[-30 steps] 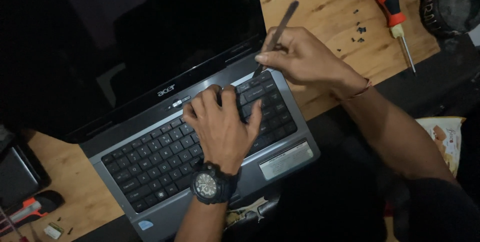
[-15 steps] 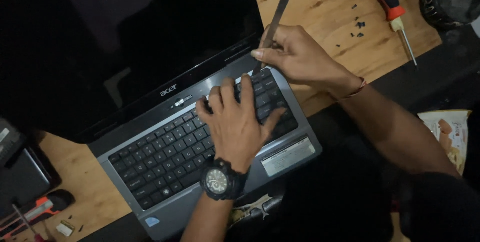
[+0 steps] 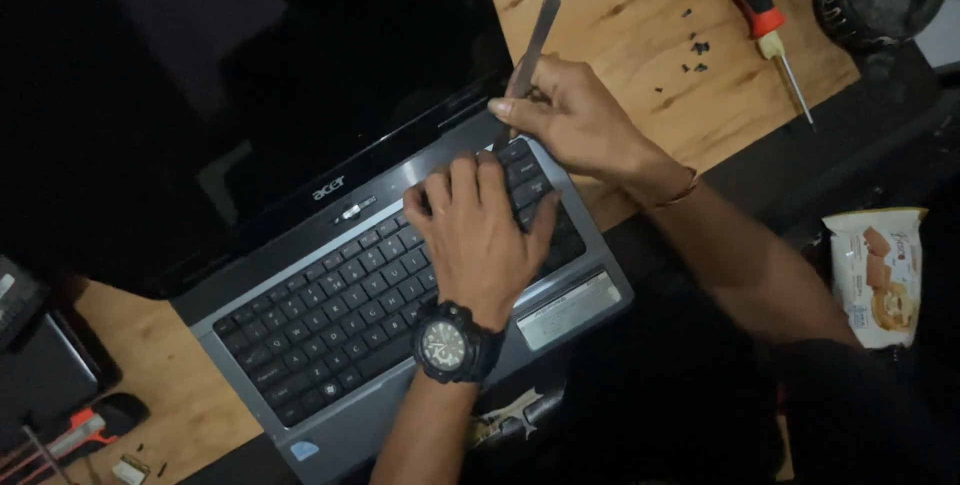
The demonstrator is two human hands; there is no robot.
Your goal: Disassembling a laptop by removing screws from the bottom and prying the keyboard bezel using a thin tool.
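Prying keyboard (image 3: 360, 315) edge | right hand (image 3: 575, 125) grasping flat pry tool (image 3: 530, 55), kept shallow | left hand (image 3: 480, 235) released, flat on keys

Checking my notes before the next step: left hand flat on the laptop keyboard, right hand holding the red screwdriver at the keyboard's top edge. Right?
Not quite. In the head view the right hand holds a thin dark pry tool, not the screwdriver, which lies untouched on the wooden table. The left hand does rest flat on the laptop keyboard.
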